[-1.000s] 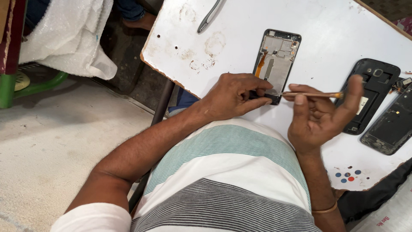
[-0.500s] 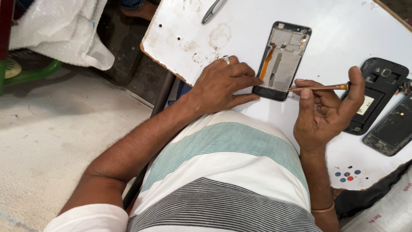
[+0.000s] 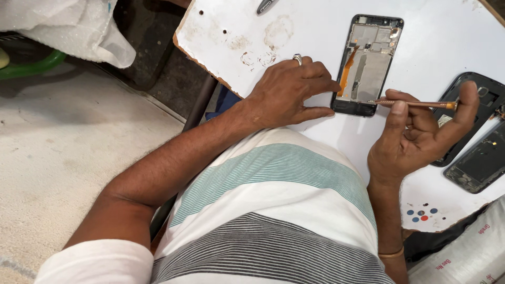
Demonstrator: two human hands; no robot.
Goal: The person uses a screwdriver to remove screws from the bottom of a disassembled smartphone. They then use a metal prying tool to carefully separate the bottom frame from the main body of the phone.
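Observation:
An opened phone frame [image 3: 368, 63] with bare circuit parts and an orange ribbon cable lies on the white table [image 3: 431, 31]. My left hand [image 3: 286, 94], with a ring on one finger, rests flat on the table, fingertips touching the frame's left lower edge. My right hand [image 3: 415, 134] holds a thin copper-coloured screwdriver [image 3: 415, 103] sideways, its tip pointing left near the frame's lower right corner.
A black phone back shell [image 3: 465, 105] and another dismantled phone part [image 3: 481, 165] lie at the right. Small coloured dots [image 3: 421, 214] mark the table's near edge. A metal tool [image 3: 265, 5] lies at the top. A white sack [image 3: 68, 26] and a green object [image 3: 31, 64] are at the left, on the floor.
My left hand let go of the frame's lower end and now lies flat beside it. The screwdriver tip drew slightly away from the frame. The view shifted.

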